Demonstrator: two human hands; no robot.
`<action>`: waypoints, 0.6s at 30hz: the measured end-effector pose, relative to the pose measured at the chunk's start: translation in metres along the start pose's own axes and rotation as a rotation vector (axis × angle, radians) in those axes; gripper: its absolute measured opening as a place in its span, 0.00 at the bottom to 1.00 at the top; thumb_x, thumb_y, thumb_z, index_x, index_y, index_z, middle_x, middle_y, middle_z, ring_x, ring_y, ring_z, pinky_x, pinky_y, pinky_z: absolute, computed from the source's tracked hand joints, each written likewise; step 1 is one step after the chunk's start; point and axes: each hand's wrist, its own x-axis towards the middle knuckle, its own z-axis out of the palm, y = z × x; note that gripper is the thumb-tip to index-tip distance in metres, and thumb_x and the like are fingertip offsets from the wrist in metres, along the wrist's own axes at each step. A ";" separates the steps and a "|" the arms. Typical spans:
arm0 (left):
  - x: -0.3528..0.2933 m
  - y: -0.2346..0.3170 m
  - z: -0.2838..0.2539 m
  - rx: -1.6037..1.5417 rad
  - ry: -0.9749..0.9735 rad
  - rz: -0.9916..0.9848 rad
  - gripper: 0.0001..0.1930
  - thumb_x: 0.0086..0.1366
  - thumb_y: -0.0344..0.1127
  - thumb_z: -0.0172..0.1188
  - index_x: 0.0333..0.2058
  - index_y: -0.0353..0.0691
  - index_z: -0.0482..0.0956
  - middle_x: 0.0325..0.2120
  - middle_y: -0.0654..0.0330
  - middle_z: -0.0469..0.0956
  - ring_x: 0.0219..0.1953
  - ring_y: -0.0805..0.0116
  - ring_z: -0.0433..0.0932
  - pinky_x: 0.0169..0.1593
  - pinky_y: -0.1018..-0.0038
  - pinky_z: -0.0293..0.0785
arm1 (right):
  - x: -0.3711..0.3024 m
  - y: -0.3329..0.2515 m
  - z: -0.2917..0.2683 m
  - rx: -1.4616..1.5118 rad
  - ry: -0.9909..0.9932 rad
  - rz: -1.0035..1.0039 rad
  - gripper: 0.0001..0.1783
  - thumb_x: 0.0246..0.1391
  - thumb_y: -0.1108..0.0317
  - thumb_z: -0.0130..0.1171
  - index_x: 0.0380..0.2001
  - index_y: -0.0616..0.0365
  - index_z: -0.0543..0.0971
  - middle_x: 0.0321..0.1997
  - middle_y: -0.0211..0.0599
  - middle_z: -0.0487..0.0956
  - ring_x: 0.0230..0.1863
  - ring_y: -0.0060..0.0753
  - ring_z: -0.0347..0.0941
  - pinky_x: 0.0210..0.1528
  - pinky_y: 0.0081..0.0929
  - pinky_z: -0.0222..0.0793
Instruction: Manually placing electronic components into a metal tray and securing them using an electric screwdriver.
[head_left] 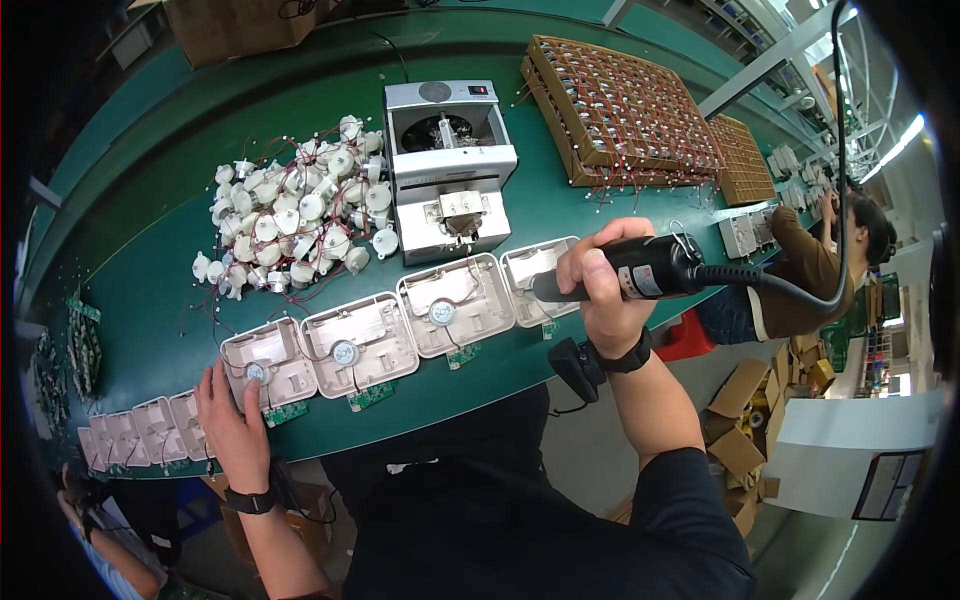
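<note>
Green bench [150, 330] spans the view, bowed by the lens. Nearest: left hand [232, 425], fingers spread, thumb over the near-left corner of a white open housing [295, 368]; firmness of contact cannot be told. Right hand [608, 285] wraps a black corded tool [648, 268], probably a powered driver, raised over the right end of the housing row, nose to the left, cord [790, 288] trailing right.

Handling, judged: tool rigid, moderately heavy, cord likely to drag; best held round the barrel, as now. Housing light, stiff, smooth, apt to slide; take by the side walls. Round disc [258, 372] inside, thin wires, and green circuit board [287, 412] at the near edge look fragile; avoid pulling.

Further: similar housings in line; behind them, a grey-white bench machine [425, 185] and, to its left, a heap of white wired parts [300, 210]. Beyond, right: cardboard tray [568, 135] packed with red-wired parts. Far right: seated co-worker [815, 255].
</note>
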 end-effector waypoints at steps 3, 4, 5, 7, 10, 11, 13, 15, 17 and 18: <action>-0.001 -0.003 0.005 0.096 0.011 0.022 0.26 0.71 0.41 0.56 0.62 0.33 0.68 0.61 0.41 0.68 0.64 0.37 0.64 0.66 0.54 0.62 | 0.000 0.001 0.002 0.000 0.009 0.007 0.13 0.56 0.75 0.54 0.43 0.59 0.64 0.22 0.39 0.71 0.20 0.29 0.66 0.27 0.30 0.69; -0.001 -0.002 0.005 0.096 0.013 0.024 0.26 0.71 0.42 0.56 0.62 0.33 0.68 0.61 0.41 0.68 0.64 0.36 0.64 0.66 0.54 0.62 | 0.000 0.001 0.003 0.007 0.017 0.011 0.13 0.56 0.75 0.54 0.42 0.59 0.64 0.22 0.39 0.71 0.20 0.29 0.66 0.27 0.30 0.69; -0.001 -0.001 0.005 0.095 0.016 0.026 0.26 0.71 0.42 0.56 0.62 0.33 0.68 0.61 0.41 0.68 0.64 0.36 0.64 0.66 0.54 0.61 | 0.000 0.002 0.004 0.014 0.025 0.015 0.13 0.56 0.75 0.55 0.42 0.59 0.64 0.22 0.39 0.71 0.20 0.29 0.66 0.27 0.30 0.69; -0.001 0.001 0.006 0.094 0.015 0.030 0.26 0.72 0.42 0.56 0.62 0.33 0.68 0.61 0.41 0.68 0.65 0.35 0.64 0.66 0.53 0.61 | -0.001 0.003 0.005 0.012 0.026 0.016 0.13 0.56 0.75 0.55 0.42 0.59 0.64 0.22 0.39 0.72 0.20 0.29 0.66 0.27 0.30 0.69; 0.000 0.002 0.004 0.081 0.009 0.028 0.26 0.71 0.42 0.56 0.62 0.32 0.68 0.61 0.40 0.68 0.65 0.35 0.64 0.66 0.53 0.62 | -0.002 0.006 0.006 0.011 0.025 0.012 0.13 0.56 0.75 0.55 0.42 0.60 0.64 0.22 0.39 0.72 0.20 0.28 0.67 0.27 0.30 0.69; 0.000 0.002 0.004 0.081 0.012 0.028 0.26 0.71 0.42 0.56 0.62 0.32 0.68 0.61 0.40 0.68 0.65 0.35 0.64 0.66 0.53 0.62 | -0.002 0.007 0.006 0.008 0.024 0.014 0.13 0.56 0.75 0.55 0.42 0.60 0.64 0.22 0.39 0.72 0.20 0.28 0.67 0.27 0.30 0.69; 0.000 0.001 0.004 0.070 0.012 0.035 0.26 0.71 0.42 0.56 0.62 0.32 0.68 0.61 0.40 0.69 0.65 0.35 0.64 0.66 0.53 0.62 | 0.000 0.009 0.006 0.004 0.021 0.015 0.13 0.56 0.75 0.55 0.42 0.60 0.64 0.22 0.39 0.72 0.20 0.28 0.67 0.27 0.29 0.69; -0.001 0.000 0.004 0.065 0.020 0.037 0.26 0.71 0.42 0.56 0.62 0.32 0.69 0.61 0.40 0.69 0.65 0.35 0.64 0.66 0.53 0.62 | 0.000 0.010 0.004 -0.004 -0.003 0.015 0.13 0.56 0.75 0.55 0.42 0.60 0.64 0.22 0.38 0.72 0.20 0.28 0.67 0.27 0.29 0.69; -0.002 0.001 0.004 0.041 0.003 0.031 0.27 0.70 0.42 0.58 0.61 0.32 0.69 0.61 0.39 0.68 0.65 0.33 0.63 0.66 0.52 0.61 | 0.002 0.008 0.002 -0.023 -0.049 0.024 0.13 0.56 0.76 0.54 0.42 0.60 0.64 0.23 0.38 0.72 0.20 0.28 0.67 0.27 0.29 0.69; -0.002 0.001 0.004 0.030 -0.002 0.026 0.27 0.69 0.42 0.59 0.61 0.32 0.69 0.61 0.39 0.68 0.65 0.33 0.62 0.67 0.51 0.61 | 0.005 0.006 0.001 -0.014 -0.053 0.016 0.13 0.56 0.76 0.54 0.42 0.60 0.64 0.23 0.38 0.72 0.20 0.28 0.67 0.27 0.29 0.69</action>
